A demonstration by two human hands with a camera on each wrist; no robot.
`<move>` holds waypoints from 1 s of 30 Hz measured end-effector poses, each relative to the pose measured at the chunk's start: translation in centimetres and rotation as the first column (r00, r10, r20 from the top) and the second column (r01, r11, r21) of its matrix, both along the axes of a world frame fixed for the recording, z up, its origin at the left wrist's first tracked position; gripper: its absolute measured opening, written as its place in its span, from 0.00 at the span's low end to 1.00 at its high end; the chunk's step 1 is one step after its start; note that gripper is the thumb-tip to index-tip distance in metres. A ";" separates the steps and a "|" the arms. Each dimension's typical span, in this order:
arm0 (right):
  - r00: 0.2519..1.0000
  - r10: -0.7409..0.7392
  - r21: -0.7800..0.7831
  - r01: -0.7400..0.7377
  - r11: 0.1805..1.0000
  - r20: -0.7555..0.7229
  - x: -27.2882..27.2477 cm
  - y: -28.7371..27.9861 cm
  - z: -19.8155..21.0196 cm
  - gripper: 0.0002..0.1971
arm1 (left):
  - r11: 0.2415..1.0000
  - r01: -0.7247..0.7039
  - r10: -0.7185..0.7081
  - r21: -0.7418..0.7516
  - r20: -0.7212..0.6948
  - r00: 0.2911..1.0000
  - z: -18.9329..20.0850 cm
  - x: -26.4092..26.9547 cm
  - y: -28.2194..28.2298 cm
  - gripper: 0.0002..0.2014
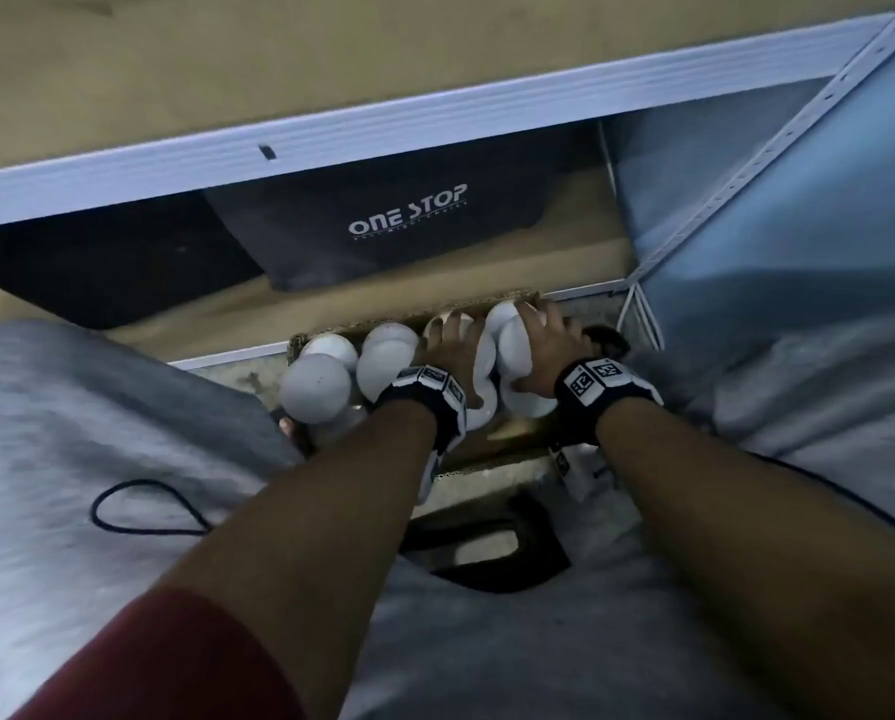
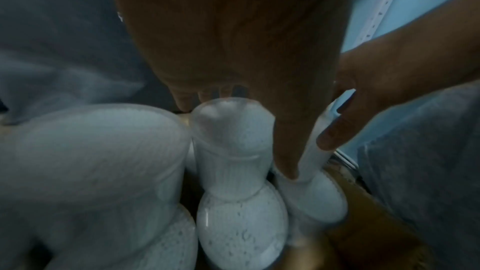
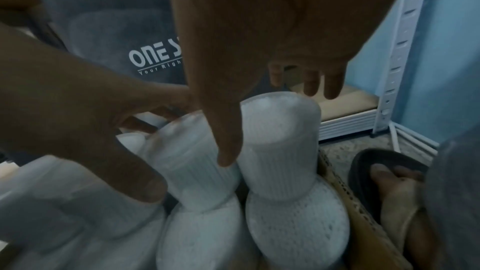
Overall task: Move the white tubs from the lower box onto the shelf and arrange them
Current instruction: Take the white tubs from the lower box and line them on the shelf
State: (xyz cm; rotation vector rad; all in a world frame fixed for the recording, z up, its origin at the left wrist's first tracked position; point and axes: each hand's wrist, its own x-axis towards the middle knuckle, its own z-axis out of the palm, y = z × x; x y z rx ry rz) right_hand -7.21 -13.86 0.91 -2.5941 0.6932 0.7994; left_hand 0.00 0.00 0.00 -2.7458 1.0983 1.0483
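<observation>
Several stacks of white ribbed tubs [image 1: 315, 387] stand upside down in a low cardboard box [image 1: 513, 295] on the floor, in front of the bottom shelf [image 1: 435, 298]. My left hand [image 1: 448, 345] grips a middle stack [image 2: 231, 141], fingers over its top and thumb down its side. My right hand [image 1: 536, 340] wraps round the rightmost stack [image 3: 280, 141], thumb [image 3: 228, 151] between the two stacks. In the right wrist view the left hand [image 3: 78, 130] holds the neighbouring stack [image 3: 187, 161]. The box floor is hidden.
A black "ONE STOP" bag [image 1: 409, 220] lies on the bottom shelf behind the box. The white shelf rail [image 1: 383, 127] runs above it. A white upright [image 3: 394, 69] and blue wall [image 1: 798, 252] close the right side. My grey-trousered knees [image 1: 97, 433] and sandalled foot [image 3: 389, 182] flank the box.
</observation>
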 end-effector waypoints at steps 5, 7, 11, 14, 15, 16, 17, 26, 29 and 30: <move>0.998 -0.009 0.016 0.010 1.000 -0.058 0.3 0.2 -0.6 0.50 | 1.000 -0.023 0.022 0.014 0.034 0.999 -0.5 0.1 -0.3 0.49; 0.998 -0.020 0.018 0.021 1.000 -0.066 0.5 0.1 -0.6 0.49 | 0.999 -0.035 0.034 0.010 0.010 0.999 -0.5 0.3 -0.4 0.48; 0.998 -0.028 0.037 0.031 0.999 -0.062 0.7 -0.1 -0.2 0.51 | 0.998 -0.062 0.062 0.013 -0.014 0.998 0.0 0.5 -0.5 0.49; 0.998 -0.004 0.016 0.004 1.000 -0.059 0.7 0.0 0.8 0.50 | 0.998 -0.061 0.062 0.025 -0.059 0.996 1.1 0.7 -0.6 0.50; 0.999 -0.002 0.014 0.002 1.000 -0.051 0.8 0.0 1.5 0.49 | 0.998 -0.052 0.053 0.019 -0.058 0.997 1.7 0.8 -0.6 0.50; 0.999 -0.003 0.014 0.003 1.000 -0.033 0.8 -0.1 2.3 0.47 | 0.999 -0.044 0.045 0.012 -0.050 0.998 2.4 0.9 -0.6 0.49; 1.000 0.002 0.019 -0.002 1.000 -0.021 1.0 -0.2 3.1 0.44 | 0.999 -0.036 0.035 -0.003 -0.043 0.998 3.2 1.0 -0.5 0.48; 0.991 0.047 -0.014 -0.045 0.999 0.126 1.5 0.2 12.6 0.47 | 0.993 -0.036 0.041 -0.111 0.041 0.998 12.7 3.0 0.8 0.45; 0.976 0.083 -0.029 -0.078 0.996 0.204 1.5 0.5 16.6 0.45 | 0.987 -0.006 0.019 -0.160 0.085 0.996 16.6 3.6 1.5 0.46; 0.970 0.092 -0.030 -0.087 0.996 0.227 1.5 0.6 17.9 0.45 | 0.986 0.013 0.004 -0.164 0.103 0.995 18.0 3.8 1.7 0.46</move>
